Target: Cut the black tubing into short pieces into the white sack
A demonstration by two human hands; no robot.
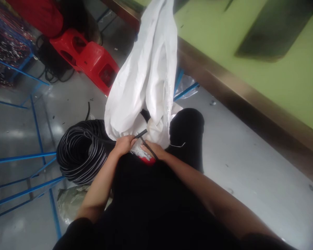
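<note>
My left hand (123, 145) is closed round a black cable (106, 141), whose end sticks out past the fingers. That cable runs back to a large coil of black cable (80, 151) on my left. My right hand (155, 149) is closed by a second thin dark length (149, 148), which looks like cable and meets the first one at an angle. Both hands are close together over the frayed edge of a white woven sack (130, 93). The sack hangs between my legs and the green-topped table. Its inside is hidden.
Red plastic stools (96, 64) stand at the upper left, near another person's red clothing (39, 15). Blue metal frames (23, 158) line the left side. The green table (224, 45) with its metal edge crosses the upper right. A crumpled plastic bag (70, 203) lies below the coil.
</note>
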